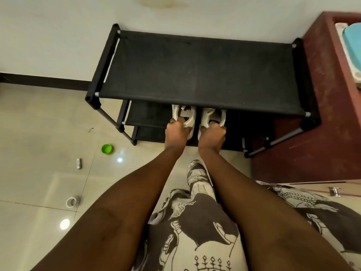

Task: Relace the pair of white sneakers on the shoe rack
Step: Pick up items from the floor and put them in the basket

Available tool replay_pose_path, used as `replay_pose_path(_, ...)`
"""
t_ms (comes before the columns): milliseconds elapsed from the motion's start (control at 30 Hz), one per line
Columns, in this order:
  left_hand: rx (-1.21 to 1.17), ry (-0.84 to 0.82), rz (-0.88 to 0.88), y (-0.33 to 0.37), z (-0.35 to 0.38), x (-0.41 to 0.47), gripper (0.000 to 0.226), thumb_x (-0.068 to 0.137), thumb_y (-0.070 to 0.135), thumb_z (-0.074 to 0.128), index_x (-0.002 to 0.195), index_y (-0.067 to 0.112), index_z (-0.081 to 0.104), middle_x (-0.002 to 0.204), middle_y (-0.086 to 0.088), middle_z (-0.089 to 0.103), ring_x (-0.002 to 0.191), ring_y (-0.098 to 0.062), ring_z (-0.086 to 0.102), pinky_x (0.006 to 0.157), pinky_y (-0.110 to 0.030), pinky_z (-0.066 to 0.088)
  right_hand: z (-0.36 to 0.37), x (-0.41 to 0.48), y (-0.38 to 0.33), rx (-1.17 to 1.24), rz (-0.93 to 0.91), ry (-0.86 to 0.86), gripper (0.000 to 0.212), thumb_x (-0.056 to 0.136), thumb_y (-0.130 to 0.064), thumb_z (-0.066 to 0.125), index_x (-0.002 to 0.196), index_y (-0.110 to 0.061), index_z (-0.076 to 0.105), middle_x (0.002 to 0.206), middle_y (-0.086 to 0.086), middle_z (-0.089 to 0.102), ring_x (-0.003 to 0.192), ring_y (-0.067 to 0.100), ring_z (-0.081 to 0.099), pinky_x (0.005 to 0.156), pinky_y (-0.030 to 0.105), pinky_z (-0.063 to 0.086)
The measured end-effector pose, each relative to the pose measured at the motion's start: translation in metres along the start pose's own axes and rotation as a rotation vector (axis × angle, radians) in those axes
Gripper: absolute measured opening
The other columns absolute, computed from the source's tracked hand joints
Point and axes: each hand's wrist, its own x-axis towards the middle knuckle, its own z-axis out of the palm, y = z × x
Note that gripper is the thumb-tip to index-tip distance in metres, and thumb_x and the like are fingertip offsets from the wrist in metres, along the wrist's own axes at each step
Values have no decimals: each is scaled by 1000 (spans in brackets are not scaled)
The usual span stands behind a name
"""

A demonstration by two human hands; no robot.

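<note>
Two white sneakers sit side by side on a lower shelf of the black shoe rack (195, 71), heels toward me, their fronts hidden under the top shelf. My left hand (176, 133) grips the heel of the left sneaker (185, 114). My right hand (212, 135) grips the heel of the right sneaker (214, 116). The laces are not visible.
A dark red cabinet (320, 106) stands right of the rack, against its end. On the tiled floor to the left lie a green lid (107, 148), a small white tube (79, 163) and a tape roll (71, 201). My patterned skirt fills the bottom of the view.
</note>
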Motion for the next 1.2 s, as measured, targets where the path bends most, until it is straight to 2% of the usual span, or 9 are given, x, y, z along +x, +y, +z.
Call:
replay_pose_path(167, 24, -60, -1, 7, -4, 3, 33, 91, 16, 57, 122, 6, 51, 119, -19, 49, 101, -34, 56, 78, -31, 44, -3, 9, -6, -114, -43, -7, 26, 94, -15, 53, 117, -4, 61, 120, 21, 57, 105, 27, 61, 84, 28, 49)
replay_pose_path(300, 56, -90, 27, 2, -15, -12, 44, 91, 16, 57, 132, 15, 41, 120, -17, 54, 106, -33, 57, 84, -39, 49, -16, -13, -12, -339, -134, -36, 34, 95, -18, 50, 125, -3, 53, 129, 29, 47, 116, 38, 51, 88, 40, 49)
replay_pose_path(433, 129, 1, 58, -19, -42, -40, 36, 97, 22, 42, 133, 21, 40, 110, -15, 63, 99, -33, 60, 76, -39, 47, -43, -52, -34, -693, -583, -67, 26, 95, -9, 44, 117, -8, 57, 114, 15, 62, 106, 30, 60, 76, 35, 50)
replay_pose_path(567, 164, 161, -37, -56, -79, -56, 30, 99, 26, 34, 124, 19, 47, 101, -13, 66, 92, -34, 62, 70, -35, 44, -58, -78, -91, -840, -954, -302, 27, 98, -16, 38, 115, -11, 59, 116, 13, 60, 106, 32, 59, 84, 38, 46)
replay_pose_path(667, 137, 264, -167, -89, -111, -59, 28, 98, 26, 35, 120, 17, 50, 98, -14, 66, 91, -36, 61, 69, -35, 43, -52, -91, -137, -875, -1090, -449, 27, 97, -24, 42, 112, -10, 60, 112, 13, 59, 101, 32, 58, 86, 41, 47)
replay_pose_path(767, 104, 266, -291, -130, -139, -59, 29, 97, 23, 38, 123, 20, 50, 101, -13, 66, 95, -32, 60, 69, -32, 41, -23, -111, -178, -827, -1127, -550, 28, 94, -27, 49, 112, -10, 63, 112, 13, 60, 102, 30, 58, 85, 38, 46)
replay_pose_path(900, 119, 164, -443, -206, -145, -57, 34, 93, 15, 37, 125, 19, 49, 112, -11, 62, 99, -32, 60, 74, -32, 41, 56, -135, -203, -728, -1089, -677, 28, 90, -27, 55, 108, -8, 65, 114, 15, 59, 100, 31, 60, 86, 38, 50)
replay_pose_path(1033, 80, 73, -570, -289, -121, -59, 38, 90, 9, 38, 126, 17, 49, 123, -9, 57, 114, -28, 52, 86, -35, 42, 138, -141, -181, -765, -1063, -761, 36, 88, -28, 58, 118, -9, 59, 123, 15, 55, 114, 33, 54, 93, 38, 46)
replay_pose_path(1200, 65, 62, -645, -369, -99, -31, 35, 92, 5, 40, 126, 9, 49, 125, -13, 53, 119, -30, 47, 86, -38, 41, 222, -151, -121, -856, -1048, -915, 31, 90, -21, 57, 117, -8, 56, 122, 14, 54, 112, 33, 55, 87, 33, 44)
